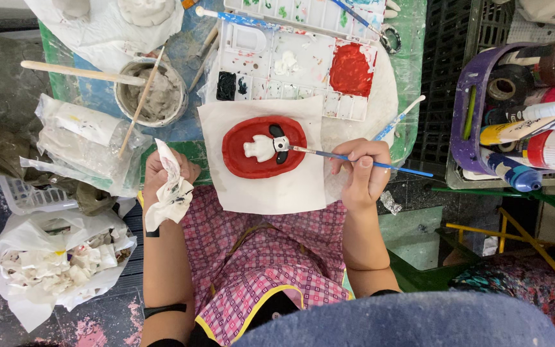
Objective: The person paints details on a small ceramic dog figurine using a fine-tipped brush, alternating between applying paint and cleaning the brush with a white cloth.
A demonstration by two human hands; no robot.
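A red oval clay plaque (239, 160) with a white dog figure with black ears lies on a white paper sheet (271, 186) at the table's near edge. My right hand (362, 172) grips a thin blue-handled paintbrush (380, 164); its tip touches the figure's head. My left hand (162, 175) rests at the table edge and clutches a crumpled, paint-stained tissue (173, 189). A white paint palette (293, 67) with red, black and white paint sits just beyond the plaque.
A pot of grey slip (151, 96) with wooden sticks stands at back left, beside plastic bags (81, 141). A bag of used tissues (52, 263) lies on the floor at left. A purple basket (467, 122) of paint bottles stands at right. Another brush (398, 119) lies by the palette.
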